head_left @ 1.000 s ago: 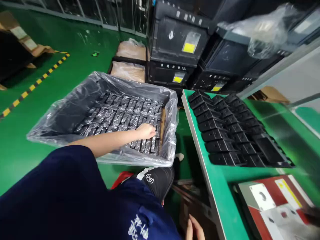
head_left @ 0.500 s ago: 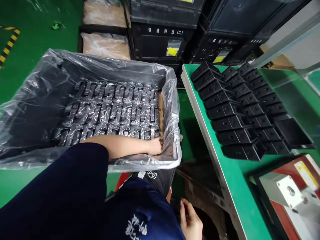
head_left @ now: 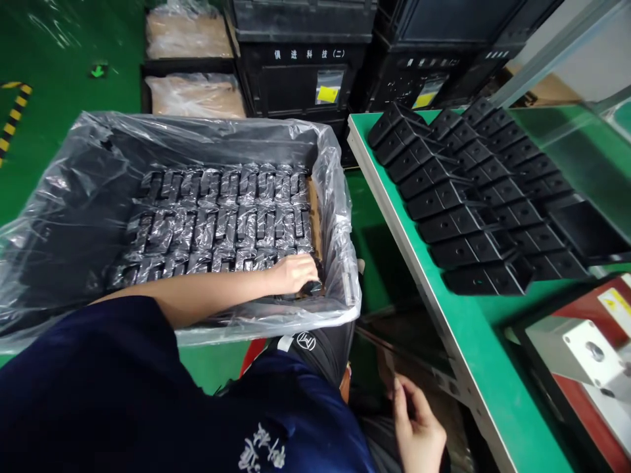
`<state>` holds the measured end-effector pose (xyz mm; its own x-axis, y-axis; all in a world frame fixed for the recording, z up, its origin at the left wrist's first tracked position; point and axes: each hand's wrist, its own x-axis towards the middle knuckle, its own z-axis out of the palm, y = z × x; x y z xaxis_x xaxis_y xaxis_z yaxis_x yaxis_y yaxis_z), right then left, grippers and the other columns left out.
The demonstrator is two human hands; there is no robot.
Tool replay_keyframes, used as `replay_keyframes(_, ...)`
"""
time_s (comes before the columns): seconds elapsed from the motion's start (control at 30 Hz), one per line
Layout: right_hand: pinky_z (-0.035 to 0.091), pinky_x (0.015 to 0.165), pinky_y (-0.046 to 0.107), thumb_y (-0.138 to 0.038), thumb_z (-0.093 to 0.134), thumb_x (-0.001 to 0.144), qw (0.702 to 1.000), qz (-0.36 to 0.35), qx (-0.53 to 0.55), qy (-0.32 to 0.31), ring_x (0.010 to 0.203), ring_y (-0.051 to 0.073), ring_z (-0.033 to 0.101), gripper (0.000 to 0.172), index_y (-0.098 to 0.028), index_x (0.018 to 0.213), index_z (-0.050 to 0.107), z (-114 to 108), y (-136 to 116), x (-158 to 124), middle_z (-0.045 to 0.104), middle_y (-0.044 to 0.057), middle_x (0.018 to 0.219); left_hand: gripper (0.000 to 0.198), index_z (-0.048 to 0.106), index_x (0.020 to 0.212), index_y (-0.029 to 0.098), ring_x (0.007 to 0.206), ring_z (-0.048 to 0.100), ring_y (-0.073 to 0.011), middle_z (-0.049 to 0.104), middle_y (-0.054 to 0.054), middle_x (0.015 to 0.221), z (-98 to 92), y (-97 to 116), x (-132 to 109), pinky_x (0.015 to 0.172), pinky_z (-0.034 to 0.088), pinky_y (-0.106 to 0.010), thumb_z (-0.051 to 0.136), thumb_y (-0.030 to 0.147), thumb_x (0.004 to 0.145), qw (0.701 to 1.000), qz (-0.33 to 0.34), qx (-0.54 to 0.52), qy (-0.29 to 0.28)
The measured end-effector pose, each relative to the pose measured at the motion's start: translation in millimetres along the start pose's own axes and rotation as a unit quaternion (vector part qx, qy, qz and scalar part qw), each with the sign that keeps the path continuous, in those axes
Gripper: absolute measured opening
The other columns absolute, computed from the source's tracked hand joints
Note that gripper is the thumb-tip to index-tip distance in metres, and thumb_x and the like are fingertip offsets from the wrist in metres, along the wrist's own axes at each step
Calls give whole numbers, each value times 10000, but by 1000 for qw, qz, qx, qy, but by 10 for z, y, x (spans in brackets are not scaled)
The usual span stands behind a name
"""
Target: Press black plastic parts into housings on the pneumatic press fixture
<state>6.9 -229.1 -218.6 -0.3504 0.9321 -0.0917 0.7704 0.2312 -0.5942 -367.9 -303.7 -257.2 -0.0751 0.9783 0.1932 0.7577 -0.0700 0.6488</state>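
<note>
Inside a plastic-lined black crate [head_left: 54, 223], rows of dark parts [head_left: 217, 226] lie in clear wrap. My left hand [head_left: 296, 270] reaches over the near row to the crate's front right corner. Its fingers curl round a black part [head_left: 311, 286], whose end shows under the fingertips; the rest is hidden. Beside the bench, below the crate's rim, my right hand [head_left: 419, 424] has its thumb and fingers pinched together. What they hold, if anything, I cannot make out.
Black angled housings [head_left: 463, 213] stand in rows on the green bench [head_left: 497, 341] at right. Nearer is a red and silver fixture [head_left: 576, 351]. Stacked black crates [head_left: 296, 79] and trays of bagged brown material [head_left: 194, 95] line the back.
My left hand has risen slightly and moved a little left, and a black part now shows under its fingers. My right hand has shifted right. The view has turned slightly.
</note>
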Motion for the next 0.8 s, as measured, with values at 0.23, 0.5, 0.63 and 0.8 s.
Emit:
replay_keyframes(0.23, 554, 809, 244, -285, 485, 958, 932, -346, 18, -108, 864, 165, 702, 219, -200, 1027, 675, 162, -1479, 646, 725, 62, 964, 182, 611, 823, 147, 705, 573, -141, 637, -43, 793, -373, -52, -275, 680, 450, -269, 498, 247, 924, 987, -149, 16, 54)
replay_keyframes(0.5, 516, 919, 345, -127, 615, 871, 658, -420, -410, -471, 1038, 230, 660, 192, -139, 1042, 701, 1334, -2465, 1199, 705, 118, 1052, 110, 683, 749, 185, 614, 535, -103, 659, 3, 766, -377, -162, -890, 561, 302, -227, 617, 112, 799, 979, -150, 43, -130)
replay_keyframes(0.63, 530, 915, 419, -274, 625, 916, 576, -405, -488, -517, 1029, 203, 644, 209, -129, 1064, 654, 1580, -2433, 1200, 669, 86, 1112, 148, 695, 871, 247, 599, 493, -115, 633, 6, 774, -165, -205, -819, 525, 225, -265, 673, 152, 760, 978, -113, 33, -171)
replay_keyframes(0.8, 519, 929, 428, -308, 579, 946, 553, -414, -494, -528, 1066, 205, 621, 228, -149, 1100, 635, 1638, -2426, 1236, 640, 80, 1164, 99, 660, 777, 251, 507, 406, -108, 560, 17, 648, 140, -241, -678, 526, 235, -282, 686, 164, 736, 985, -103, 11, -141)
